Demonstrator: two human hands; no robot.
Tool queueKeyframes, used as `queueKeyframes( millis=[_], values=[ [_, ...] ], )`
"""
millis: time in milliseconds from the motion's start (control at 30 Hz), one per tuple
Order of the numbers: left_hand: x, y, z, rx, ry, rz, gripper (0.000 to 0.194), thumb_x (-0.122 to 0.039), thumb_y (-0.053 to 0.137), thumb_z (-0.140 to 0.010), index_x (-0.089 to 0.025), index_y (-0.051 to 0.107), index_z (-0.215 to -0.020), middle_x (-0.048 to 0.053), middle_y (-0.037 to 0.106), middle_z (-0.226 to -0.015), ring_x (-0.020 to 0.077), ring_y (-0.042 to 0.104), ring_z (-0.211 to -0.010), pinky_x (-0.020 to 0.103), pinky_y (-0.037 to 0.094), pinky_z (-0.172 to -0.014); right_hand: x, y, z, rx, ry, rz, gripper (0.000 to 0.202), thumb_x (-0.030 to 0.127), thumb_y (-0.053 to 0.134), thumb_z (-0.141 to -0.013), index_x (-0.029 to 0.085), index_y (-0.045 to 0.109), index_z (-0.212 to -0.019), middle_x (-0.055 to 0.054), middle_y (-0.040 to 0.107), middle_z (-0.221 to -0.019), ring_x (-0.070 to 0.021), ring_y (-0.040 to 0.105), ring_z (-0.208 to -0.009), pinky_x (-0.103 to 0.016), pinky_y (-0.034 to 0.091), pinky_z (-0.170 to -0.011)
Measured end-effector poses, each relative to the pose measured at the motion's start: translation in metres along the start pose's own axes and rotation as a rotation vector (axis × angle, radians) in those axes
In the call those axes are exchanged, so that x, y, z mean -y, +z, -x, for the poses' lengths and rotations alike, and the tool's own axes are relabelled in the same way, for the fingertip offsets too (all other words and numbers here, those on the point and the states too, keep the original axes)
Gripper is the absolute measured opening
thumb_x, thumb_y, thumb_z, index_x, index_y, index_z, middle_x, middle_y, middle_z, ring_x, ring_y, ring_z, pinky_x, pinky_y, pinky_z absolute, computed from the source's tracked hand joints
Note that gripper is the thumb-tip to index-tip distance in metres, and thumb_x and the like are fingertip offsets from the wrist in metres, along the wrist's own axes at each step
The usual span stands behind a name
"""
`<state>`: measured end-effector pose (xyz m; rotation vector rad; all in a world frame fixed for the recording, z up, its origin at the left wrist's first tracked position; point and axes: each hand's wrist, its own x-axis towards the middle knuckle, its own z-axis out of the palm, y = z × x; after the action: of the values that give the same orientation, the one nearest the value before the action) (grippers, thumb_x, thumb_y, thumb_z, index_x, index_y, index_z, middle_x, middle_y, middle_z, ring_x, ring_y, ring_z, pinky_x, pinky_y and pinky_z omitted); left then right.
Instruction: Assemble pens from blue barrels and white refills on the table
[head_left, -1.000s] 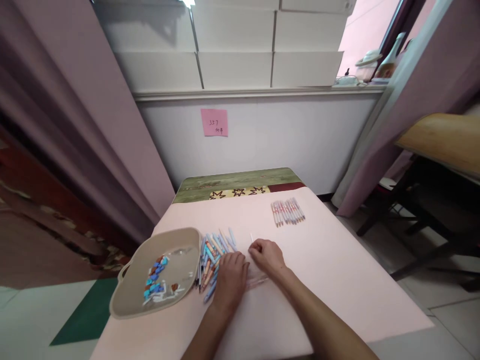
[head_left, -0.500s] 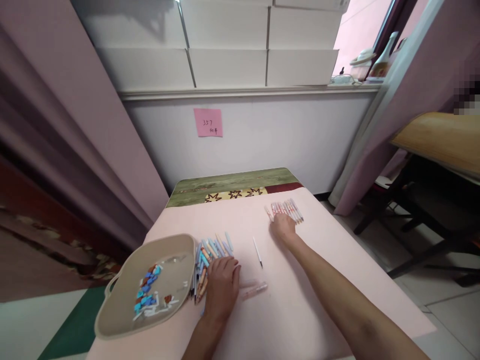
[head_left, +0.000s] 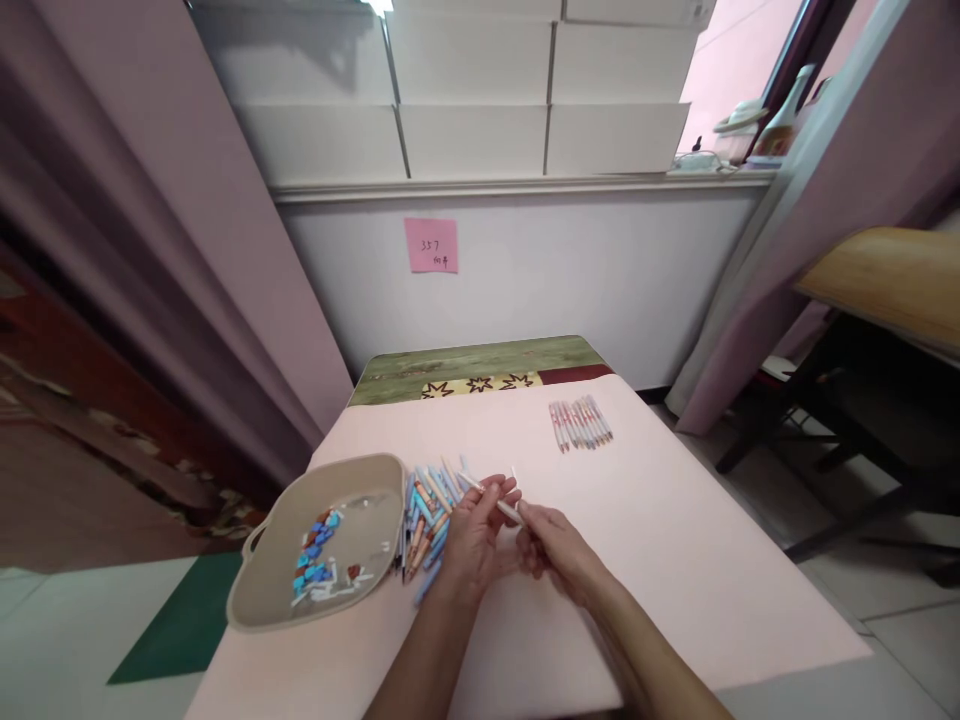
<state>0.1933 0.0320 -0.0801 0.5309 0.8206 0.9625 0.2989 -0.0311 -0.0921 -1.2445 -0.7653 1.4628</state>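
Observation:
Both hands meet over the middle of the pink-covered table. My left hand is closed round a slim white pen part, whose pale end points up and left. Against its near end, the fingers of my right hand are pinched. A loose pile of blue, orange and cream pen barrels lies just left of my left hand. Farther back on the right, several assembled pens lie side by side in a row. A thin white piece shows just behind the fingers.
A beige tray at the left holds small blue, brown and white pieces. The table's green patterned end meets the wall, which bears a pink note. A wooden table stands at the right.
My right hand has left the pen row and come back to the middle. My left hand has lifted off the pile, and both hands are now at the white pen part. The view has shifted slightly.

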Motion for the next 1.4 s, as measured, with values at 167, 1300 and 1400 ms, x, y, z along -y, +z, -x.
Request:
queueKeyframes(
  millis=[167, 1300, 1400],
  values=[
    [-0.001, 0.001, 0.006, -0.02, 0.012, 0.043, 0.012, -0.018, 0.068, -0.078, -0.014, 0.063, -0.088, 0.009, 0.072, -0.091, 0.0167, 0.069, -0.085, 0.025, 0.053, -0.073, -0.003, 0.003, -0.003, -0.074, -0.027, -0.016, 0.053, 0.066, 0.055, -0.076, 0.014, 0.061, -0.071, 0.004, 0.049, -0.045, -0.0052, 0.036, -0.034, -0.019, 0.023, -0.036],
    [0.021, 0.009, -0.001, -0.152, 0.022, 0.109, 0.013, -0.018, 0.07, -0.077, -0.015, 0.061, -0.086, 0.006, 0.072, -0.085, 0.0149, 0.069, -0.082, 0.024, 0.054, -0.071, -0.015, -0.008, 0.003, -0.218, -0.102, 0.188, 0.052, 0.063, 0.042, -0.083, 0.016, 0.063, -0.076, 0.001, 0.052, -0.043, -0.0118, 0.043, -0.034, -0.023, 0.031, -0.037],
    [0.02, 0.008, -0.003, -0.161, 0.044, 0.1, 0.013, -0.018, 0.071, -0.076, -0.015, 0.062, -0.085, 0.006, 0.072, -0.084, 0.015, 0.069, -0.082, 0.024, 0.054, -0.073, -0.019, -0.01, -0.001, -0.245, -0.172, 0.123, 0.041, 0.057, 0.058, -0.077, 0.016, 0.063, -0.074, 0.001, 0.058, -0.051, -0.0107, 0.046, -0.04, -0.022, 0.034, -0.041]
  ],
)
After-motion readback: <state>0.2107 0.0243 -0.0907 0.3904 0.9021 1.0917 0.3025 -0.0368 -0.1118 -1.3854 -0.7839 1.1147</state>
